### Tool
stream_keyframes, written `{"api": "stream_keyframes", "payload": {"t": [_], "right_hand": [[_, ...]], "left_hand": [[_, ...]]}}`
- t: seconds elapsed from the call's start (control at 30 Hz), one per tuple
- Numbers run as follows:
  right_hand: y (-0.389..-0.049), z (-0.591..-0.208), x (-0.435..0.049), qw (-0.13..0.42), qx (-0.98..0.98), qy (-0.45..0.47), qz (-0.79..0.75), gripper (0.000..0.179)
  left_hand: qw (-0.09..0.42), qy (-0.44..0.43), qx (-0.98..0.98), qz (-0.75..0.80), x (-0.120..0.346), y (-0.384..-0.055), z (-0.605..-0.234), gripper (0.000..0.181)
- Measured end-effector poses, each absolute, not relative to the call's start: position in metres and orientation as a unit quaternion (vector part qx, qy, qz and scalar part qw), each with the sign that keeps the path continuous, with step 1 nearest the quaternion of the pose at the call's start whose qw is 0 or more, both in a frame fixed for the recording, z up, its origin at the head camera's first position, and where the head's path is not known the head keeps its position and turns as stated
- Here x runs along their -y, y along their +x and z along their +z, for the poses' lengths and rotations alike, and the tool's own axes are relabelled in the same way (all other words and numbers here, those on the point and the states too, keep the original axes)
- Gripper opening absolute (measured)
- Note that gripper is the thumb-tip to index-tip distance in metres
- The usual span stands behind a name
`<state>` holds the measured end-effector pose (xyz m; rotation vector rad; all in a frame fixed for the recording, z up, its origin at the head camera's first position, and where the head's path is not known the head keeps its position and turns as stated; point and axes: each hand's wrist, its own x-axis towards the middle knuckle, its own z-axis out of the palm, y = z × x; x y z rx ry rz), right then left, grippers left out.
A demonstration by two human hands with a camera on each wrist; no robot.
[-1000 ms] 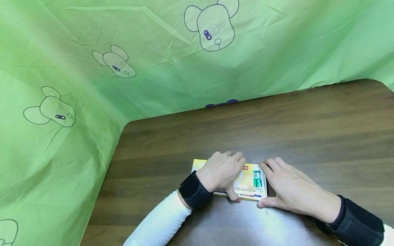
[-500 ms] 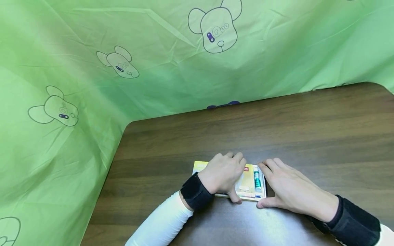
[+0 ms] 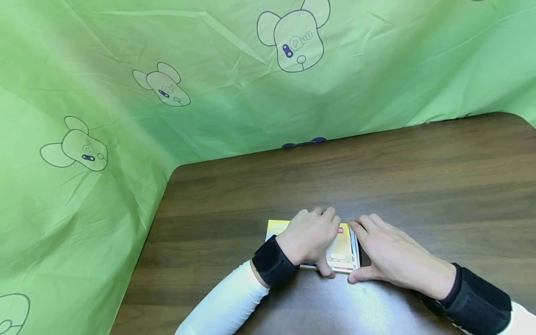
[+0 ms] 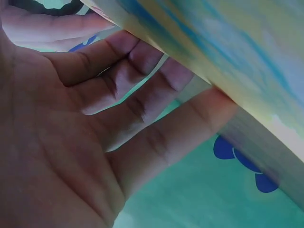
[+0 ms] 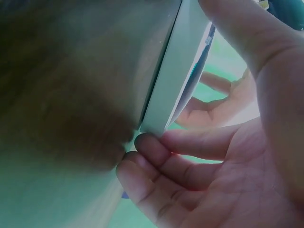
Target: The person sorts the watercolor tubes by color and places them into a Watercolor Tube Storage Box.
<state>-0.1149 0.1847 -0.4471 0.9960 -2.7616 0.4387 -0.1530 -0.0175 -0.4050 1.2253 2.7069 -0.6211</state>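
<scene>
A flat yellow box or booklet point(image 3: 341, 246), with a small red label and a pale patch, lies over a pale-edged thing on the table. In the left wrist view its yellow face point(image 4: 237, 52) bears blue streaks. My left hand point(image 3: 310, 237) spans its top, fingers at the far edge and thumb at the near edge. My right hand point(image 3: 389, 253) holds the stack's right end, fingers at the far corner and thumb at the near one. The right wrist view shows its fingertips against the pale side point(image 5: 168, 76). What lies beneath is mostly hidden.
The brown wood-grain table point(image 3: 251, 195) extends around the stack. A green sheet point(image 3: 209, 116) with printed mouse-like faces hangs along its far and left sides. Black bands point(image 3: 274, 263) wrap both wrists.
My left hand has shifted slightly right with the yellow cover. The strip with the green tube at the right end, visible earlier, is now mostly covered. My right hand has barely moved.
</scene>
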Motion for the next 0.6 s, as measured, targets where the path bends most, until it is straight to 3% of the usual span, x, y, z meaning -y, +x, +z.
{"api": "stream_keyframes", "payload": {"t": [0.3,0.6], "right_hand": [[-0.119,-0.441,-0.194,0.012,0.941,0.311,0.131,0.117],[-0.126,-0.44,-0.205,0.029,0.937,0.322,0.129,0.094]], "left_hand": [[0.106,0.377,-0.915,-0.098,0.064,-0.152,-0.408,0.117],[0.152,0.29,-0.943,0.057,0.16,-0.152,-0.408,0.117]]}}
